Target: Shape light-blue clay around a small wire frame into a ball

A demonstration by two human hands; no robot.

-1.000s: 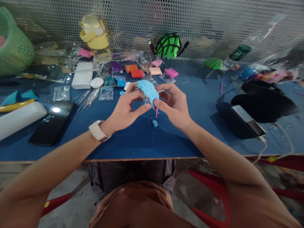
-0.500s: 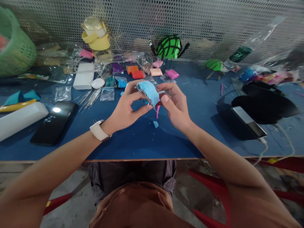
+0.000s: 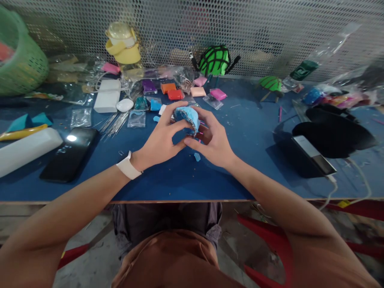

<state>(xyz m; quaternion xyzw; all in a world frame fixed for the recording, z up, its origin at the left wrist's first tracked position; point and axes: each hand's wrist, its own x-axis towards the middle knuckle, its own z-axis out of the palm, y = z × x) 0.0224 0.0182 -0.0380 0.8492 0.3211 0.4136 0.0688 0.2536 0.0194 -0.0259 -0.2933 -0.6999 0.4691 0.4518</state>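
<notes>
My left hand [image 3: 160, 138] and my right hand [image 3: 213, 138] both grip a light blue clay piece [image 3: 186, 115] over a wire frame, held just above the blue table [image 3: 180, 180]. Fingers of both hands curl round it from either side, thumbs underneath. A white watch [image 3: 128, 168] sits on my left wrist. A small blue clay crumb [image 3: 196, 156] lies on the table below my hands.
Clay blocks in several colours [image 3: 174, 94] and plastic bags lie behind the hands. A green turtle-shell model [image 3: 214, 60] stands at the back, a black phone [image 3: 70, 154] at left, a black device with cable [image 3: 312, 156] at right, a green basket [image 3: 21, 66] far left.
Both hands have closed in tighter round the blue clay piece and turned it, so its rim faces me more. The pink stick below it is now mostly hidden.
</notes>
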